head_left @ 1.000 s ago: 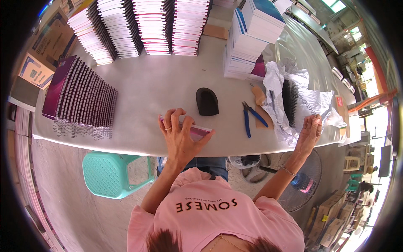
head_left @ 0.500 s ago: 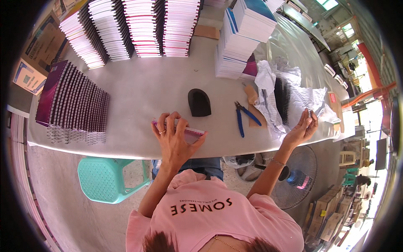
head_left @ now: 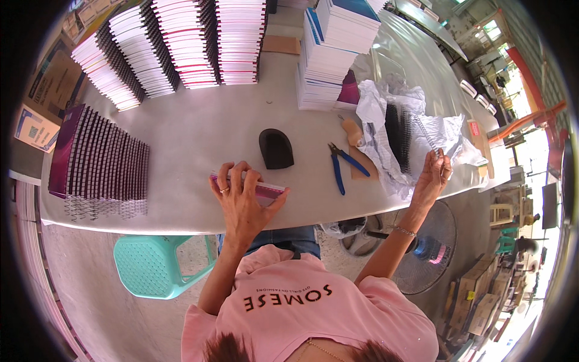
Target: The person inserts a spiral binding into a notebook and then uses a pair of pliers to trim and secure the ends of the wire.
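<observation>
Near the front edge of the table, my left hand (head_left: 240, 202) is closed over a thin purple booklet (head_left: 270, 191), with its fingers across the top and the thumb along the near side. To the right, my right hand (head_left: 432, 175) pinches one end of a wire binding comb (head_left: 427, 134), which slants up and away over crumpled white paper (head_left: 375, 114). More dark wire combs (head_left: 398, 136) lie on that paper, just left of the pinched one. Between my hands are a black rounded pad (head_left: 275, 149) and blue-handled cutting pliers (head_left: 344, 166).
Several tall stacks of wire-bound books (head_left: 241, 42) stand at the back left. Unbound white book blocks (head_left: 329, 66) are piled at the back centre. A purple wire-bound stack (head_left: 99, 160) stands at the left. Below the table are a green stool (head_left: 148, 265) and a fan (head_left: 431, 247).
My right hand has drawn a wire comb up from the paper, and it now shows above the fingers. My left hand keeps its grip on the booklet. The whole view has shifted slightly.
</observation>
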{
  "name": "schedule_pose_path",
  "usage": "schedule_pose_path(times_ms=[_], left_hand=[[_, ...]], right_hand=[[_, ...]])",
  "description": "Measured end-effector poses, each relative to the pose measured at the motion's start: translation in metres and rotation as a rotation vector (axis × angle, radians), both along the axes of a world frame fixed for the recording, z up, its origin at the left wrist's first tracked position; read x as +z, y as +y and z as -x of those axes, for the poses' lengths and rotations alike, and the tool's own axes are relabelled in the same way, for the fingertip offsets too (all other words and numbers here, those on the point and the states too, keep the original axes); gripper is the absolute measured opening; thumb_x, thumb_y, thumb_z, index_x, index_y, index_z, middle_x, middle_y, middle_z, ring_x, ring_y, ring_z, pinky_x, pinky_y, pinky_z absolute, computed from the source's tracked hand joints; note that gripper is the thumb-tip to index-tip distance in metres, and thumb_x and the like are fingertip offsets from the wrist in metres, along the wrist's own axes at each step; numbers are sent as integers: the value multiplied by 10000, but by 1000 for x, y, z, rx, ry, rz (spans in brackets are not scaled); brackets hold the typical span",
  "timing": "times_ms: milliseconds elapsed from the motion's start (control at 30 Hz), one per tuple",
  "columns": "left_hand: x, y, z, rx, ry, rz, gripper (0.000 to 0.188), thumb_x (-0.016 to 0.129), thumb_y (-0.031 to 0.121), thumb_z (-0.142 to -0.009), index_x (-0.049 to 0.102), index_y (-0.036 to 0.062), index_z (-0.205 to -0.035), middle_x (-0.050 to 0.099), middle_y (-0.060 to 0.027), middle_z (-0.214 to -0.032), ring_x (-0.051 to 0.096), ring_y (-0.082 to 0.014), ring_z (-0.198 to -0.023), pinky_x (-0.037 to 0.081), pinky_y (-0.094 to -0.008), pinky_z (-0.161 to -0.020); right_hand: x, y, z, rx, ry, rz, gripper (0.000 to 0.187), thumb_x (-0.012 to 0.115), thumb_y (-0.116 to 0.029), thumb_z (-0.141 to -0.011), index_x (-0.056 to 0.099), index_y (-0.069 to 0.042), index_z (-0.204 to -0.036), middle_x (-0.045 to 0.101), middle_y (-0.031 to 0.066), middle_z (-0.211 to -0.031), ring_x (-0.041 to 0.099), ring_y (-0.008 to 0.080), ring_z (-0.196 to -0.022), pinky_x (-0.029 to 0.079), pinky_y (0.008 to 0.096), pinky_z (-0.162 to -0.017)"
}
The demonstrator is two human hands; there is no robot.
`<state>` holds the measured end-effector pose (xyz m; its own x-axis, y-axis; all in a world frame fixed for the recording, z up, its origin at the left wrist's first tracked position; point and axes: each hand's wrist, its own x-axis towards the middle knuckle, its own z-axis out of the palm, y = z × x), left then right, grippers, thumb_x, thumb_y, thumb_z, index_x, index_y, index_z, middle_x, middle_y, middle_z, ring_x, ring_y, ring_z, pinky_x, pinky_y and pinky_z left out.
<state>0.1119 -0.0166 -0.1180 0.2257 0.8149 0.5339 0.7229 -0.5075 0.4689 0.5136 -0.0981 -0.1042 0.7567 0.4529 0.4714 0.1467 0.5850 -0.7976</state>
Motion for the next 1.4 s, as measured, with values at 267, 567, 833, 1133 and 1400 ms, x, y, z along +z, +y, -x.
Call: schedule_pose_path(times_ms=[267,567,833,1133,1400], left_hand=[[-1,2,2,-16,12,6,511,867,338,-616,527,112,-924,491,-82,-1084,434,-334,-1120,292,-519,-993],[-1,3,5,-40,4,10,514,866,344,-617,529,115,-931,494,-78,-1084,433,-337,-1131,289,-528,-991],[-3,1,6,-41,10,17,519,863,351,-619,527,118,-939,493,-77,-1091,426,-343,-1147,284,-538,-996],[-5,0,7,-46,3,28,522,864,354,-622,529,116,-944,490,-82,-1091,418,-347,-1160,276,-546,-1006],[-8,1,7,-54,5,3,525,862,366,-626,532,119,-951,485,-80,-1096,413,-343,-1161,278,-540,-1002]], right_hand=[[8,4,8,196,256,-98,253,636,-154,-947,593,-72,-1182,486,147,-1357,583,181,-1032,498,351,-994],[1,6,-8,266,165,-130,355,685,-168,-914,574,-50,-1229,512,133,-1284,558,186,-1003,501,322,-949],[11,9,8,261,278,-136,347,661,-139,-926,566,-25,-1240,505,142,-1298,560,191,-1027,494,338,-992],[5,5,-3,308,231,-177,274,655,-126,-926,597,-21,-1172,492,167,-1336,578,177,-1023,477,330,-1012],[2,3,-5,285,255,-211,275,663,-128,-920,597,-37,-1170,521,142,-1306,572,181,-1037,466,343,-1014]])
